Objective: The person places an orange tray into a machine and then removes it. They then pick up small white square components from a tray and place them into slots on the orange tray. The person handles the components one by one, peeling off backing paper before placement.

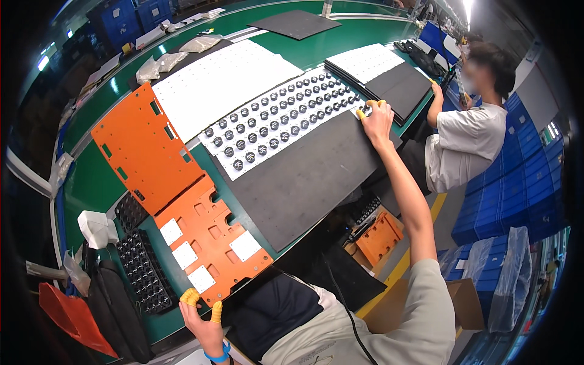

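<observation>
My right hand (378, 123), in yellow finger cots, reaches to the far right end of a white sheet (234, 171) set with rows of black round parts (262, 150). Its fingertips are bent round a black round part at the end of a row, partly hidden by the fingers. At the near corner of an orange fixture plate (238, 272) is my left hand (204, 317), fingers and thumb apart, holding nothing. Several white square plates (245, 246) lie in the fixture. Its orange lid (143, 146) is folded back on the far side.
A black foam sheet (304, 182) covers the bench's near side. White sheets (213, 85) lie behind the rows. Black trays (143, 271) stand left of the fixture. A co-worker (468, 134) sits at the right by stacked black foam (398, 91). Blue bins (511, 182) line the right.
</observation>
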A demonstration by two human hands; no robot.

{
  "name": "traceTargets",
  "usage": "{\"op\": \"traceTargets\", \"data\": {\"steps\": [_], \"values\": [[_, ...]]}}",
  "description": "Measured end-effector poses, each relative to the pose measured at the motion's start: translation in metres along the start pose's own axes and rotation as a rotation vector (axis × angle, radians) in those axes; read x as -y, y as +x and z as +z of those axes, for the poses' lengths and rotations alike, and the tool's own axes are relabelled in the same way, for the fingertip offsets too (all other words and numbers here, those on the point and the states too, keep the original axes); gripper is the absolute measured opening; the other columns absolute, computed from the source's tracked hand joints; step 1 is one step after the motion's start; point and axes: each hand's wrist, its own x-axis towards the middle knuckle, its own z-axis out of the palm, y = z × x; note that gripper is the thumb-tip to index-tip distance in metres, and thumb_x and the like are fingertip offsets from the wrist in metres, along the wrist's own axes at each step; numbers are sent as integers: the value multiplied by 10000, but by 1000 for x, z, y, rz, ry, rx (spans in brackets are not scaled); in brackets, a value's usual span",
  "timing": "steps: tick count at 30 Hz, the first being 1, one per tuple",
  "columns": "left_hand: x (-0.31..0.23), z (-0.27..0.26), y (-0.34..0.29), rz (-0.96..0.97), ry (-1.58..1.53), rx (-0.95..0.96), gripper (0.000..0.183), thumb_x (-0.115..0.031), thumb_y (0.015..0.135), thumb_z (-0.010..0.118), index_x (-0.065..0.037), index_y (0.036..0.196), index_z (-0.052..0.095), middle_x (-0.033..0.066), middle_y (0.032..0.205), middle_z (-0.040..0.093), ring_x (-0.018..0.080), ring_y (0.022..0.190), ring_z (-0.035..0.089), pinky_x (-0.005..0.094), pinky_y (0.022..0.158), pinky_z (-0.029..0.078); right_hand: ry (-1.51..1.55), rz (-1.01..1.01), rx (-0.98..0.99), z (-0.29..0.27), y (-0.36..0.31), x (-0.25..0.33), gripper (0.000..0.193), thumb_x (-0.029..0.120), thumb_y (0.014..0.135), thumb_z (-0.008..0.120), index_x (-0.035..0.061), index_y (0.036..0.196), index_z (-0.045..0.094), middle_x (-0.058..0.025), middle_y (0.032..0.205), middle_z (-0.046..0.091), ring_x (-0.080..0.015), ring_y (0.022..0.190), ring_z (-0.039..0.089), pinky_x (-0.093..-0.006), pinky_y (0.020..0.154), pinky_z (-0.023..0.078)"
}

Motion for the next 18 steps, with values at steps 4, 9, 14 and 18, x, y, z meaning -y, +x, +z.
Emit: {"op": "traceTargets", "data": {"steps": [4, 9, 14, 18], "values": [[-2, -2, 2, -6, 0, 13, 638, -503, 795, 784, 21, 1100, 588, 125, 1069, 563, 291, 887, 466, 365, 746, 394, 87, 25, 2, 7, 2, -14, 666, 384, 807, 796, -16, 1289, 567, -193, 1246, 567, -341, 1186, 500, -452, 1031, 384], [-3, -3, 3, -15, -14, 23, 632, -497, 788, 791, 21, 1088, 588, 121, 1060, 562, 287, 884, 466, 362, 741, 393, 167, -45, 77, 12, 3, -38, 661, 372, 838, 780, -44, 1298, 553, -226, 1277, 566, -379, 1219, 494, -466, 1048, 393], [-3, -3, 3, -17, -20, 23, 627, -492, 786, 796, 20, 1081, 589, 118, 1063, 565, 281, 891, 472, 357, 739, 392, 312, -25, 151, 17, 8, -45, 668, 341, 849, 779, -79, 1310, 540, -259, 1290, 583, -387, 1240, 514, -444, 1071, 405], [-2, -3, 3, -21, -23, 27, 625, -489, 786, 799, 19, 1083, 590, 116, 1066, 566, 279, 895, 475, 356, 739, 392, 317, -4, 171, 18, 11, -42, 660, 320, 853, 777, -81, 1320, 538, -259, 1290, 588, -380, 1233, 528, -433, 1064, 417]]}}
